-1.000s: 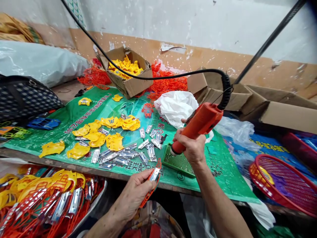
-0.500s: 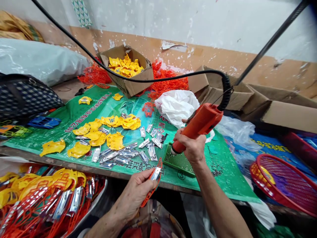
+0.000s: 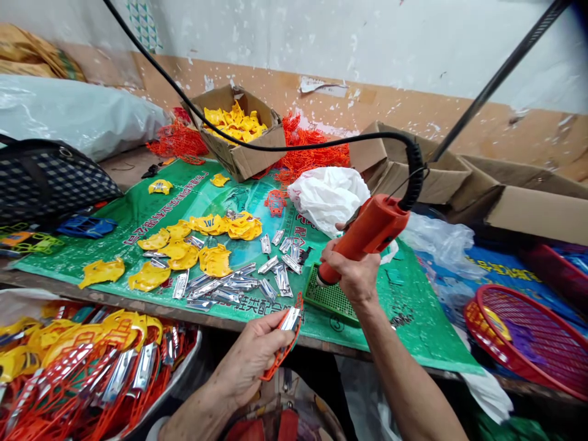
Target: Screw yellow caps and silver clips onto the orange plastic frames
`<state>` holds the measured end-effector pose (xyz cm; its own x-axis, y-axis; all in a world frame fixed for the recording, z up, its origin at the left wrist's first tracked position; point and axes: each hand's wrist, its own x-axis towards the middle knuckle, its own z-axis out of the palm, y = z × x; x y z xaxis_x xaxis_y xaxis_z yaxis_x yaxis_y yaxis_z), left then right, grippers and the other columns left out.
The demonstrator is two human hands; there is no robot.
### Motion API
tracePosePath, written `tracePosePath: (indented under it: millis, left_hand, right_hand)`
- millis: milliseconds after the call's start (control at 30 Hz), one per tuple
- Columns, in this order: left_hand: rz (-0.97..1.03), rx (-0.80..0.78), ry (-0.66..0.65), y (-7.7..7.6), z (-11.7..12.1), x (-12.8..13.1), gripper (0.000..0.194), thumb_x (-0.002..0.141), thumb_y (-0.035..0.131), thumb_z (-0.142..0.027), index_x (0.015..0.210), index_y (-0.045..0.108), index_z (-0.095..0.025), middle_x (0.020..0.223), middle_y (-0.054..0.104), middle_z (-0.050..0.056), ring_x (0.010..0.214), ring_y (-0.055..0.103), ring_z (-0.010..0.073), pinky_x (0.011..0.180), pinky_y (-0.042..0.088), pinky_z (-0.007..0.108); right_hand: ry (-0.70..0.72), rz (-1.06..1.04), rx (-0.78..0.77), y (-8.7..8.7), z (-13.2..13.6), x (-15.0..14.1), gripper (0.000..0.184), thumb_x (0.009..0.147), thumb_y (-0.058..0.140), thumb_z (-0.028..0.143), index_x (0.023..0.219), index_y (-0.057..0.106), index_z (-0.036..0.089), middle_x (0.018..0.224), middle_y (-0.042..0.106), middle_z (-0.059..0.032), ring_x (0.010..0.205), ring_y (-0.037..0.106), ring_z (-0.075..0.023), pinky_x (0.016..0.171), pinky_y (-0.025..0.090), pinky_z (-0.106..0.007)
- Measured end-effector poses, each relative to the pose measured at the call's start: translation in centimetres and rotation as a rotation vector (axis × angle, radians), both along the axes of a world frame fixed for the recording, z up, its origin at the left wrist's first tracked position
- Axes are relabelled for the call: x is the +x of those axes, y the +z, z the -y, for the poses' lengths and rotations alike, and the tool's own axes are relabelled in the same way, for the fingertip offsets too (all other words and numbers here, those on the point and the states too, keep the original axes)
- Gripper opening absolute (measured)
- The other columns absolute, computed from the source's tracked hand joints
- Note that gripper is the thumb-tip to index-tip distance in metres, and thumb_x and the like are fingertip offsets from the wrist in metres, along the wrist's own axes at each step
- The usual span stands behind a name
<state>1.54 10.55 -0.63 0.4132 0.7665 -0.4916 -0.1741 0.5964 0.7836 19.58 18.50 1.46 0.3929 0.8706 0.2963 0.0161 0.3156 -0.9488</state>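
My right hand is wrapped round a red electric screwdriver, whose black cable runs up and away to the left. The tool's tip points down at a green perforated tray; whether it touches the tray I cannot tell. Low in front of me, my left hand pinches a red plastic frame with a shiny silver piece lying on it. Several loose silver pieces are heaped on the green table cover just beyond that hand. Yellow plastic shells lie behind and left of them.
A bin full of assembled red, yellow and silver parts stands at lower left. Behind the table are a carton of yellow shells, red frames and a white bag. A red basket sits at right.
The screwdriver's body has dipped slightly and shifted a little left with my right hand. My left hand keeps the red frame in nearly the same place.
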Motion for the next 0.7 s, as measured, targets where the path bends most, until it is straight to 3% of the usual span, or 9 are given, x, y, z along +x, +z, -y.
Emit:
tracePosePath:
  millis: [233, 400, 567, 700]
  left_hand:
    - [0.105, -0.038, 0.056, 0.1, 0.0, 0.0, 0.025, 0.070, 0.077, -0.030, 0.089, 0.073, -0.015, 0.065, 0.051, -0.004, 0.054, 0.035, 0.0058, 0.051, 0.028, 0.017]
    - [0.097, -0.025, 0.077, 0.2, 0.1, 0.1, 0.023, 0.069, 0.076, -0.028, 0.088, 0.073, -0.015, 0.067, 0.055, -0.003, 0.057, 0.039, 0.0072, 0.053, 0.030, 0.017]
    - [0.077, 0.028, 0.074, 0.0, 0.3, 0.5, 0.022, 0.071, 0.072, -0.025, 0.090, 0.075, -0.015, 0.072, 0.063, 0.001, 0.063, 0.049, 0.0108, 0.060, 0.036, 0.020]
    - [0.077, 0.059, 0.067, -0.4, 0.4, 0.7, 0.025, 0.070, 0.071, -0.024, 0.092, 0.076, -0.016, 0.071, 0.064, 0.001, 0.069, 0.054, 0.0146, 0.070, 0.041, 0.025]
  right_hand:
    - [0.001, -0.056, 0.006, 0.1, -0.4, 0.5, 0.021, 0.059, 0.074, 0.023, 0.077, 0.064, 0.019, 0.065, 0.061, 0.0027, 0.055, 0.056, -0.0145, 0.057, 0.049, -0.034]
    - [0.034, -0.136, 0.076, 2.3, 0.3, 0.7, 0.015, 0.059, 0.074, 0.020, 0.067, 0.061, 0.019, 0.063, 0.060, 0.0025, 0.054, 0.056, -0.0147, 0.056, 0.049, -0.034]
    - [0.171, -0.270, 0.162, 5.0, 2.9, -0.1, 0.039, 0.063, 0.072, 0.014, 0.101, 0.063, 0.022, 0.062, 0.060, 0.0044, 0.054, 0.057, -0.0153, 0.055, 0.048, -0.032]
    - [0.288, -0.336, 0.199, 5.9, 5.1, -1.0, 0.046, 0.068, 0.066, 0.011, 0.110, 0.061, 0.026, 0.066, 0.061, 0.0042, 0.059, 0.058, -0.0142, 0.061, 0.050, -0.033]
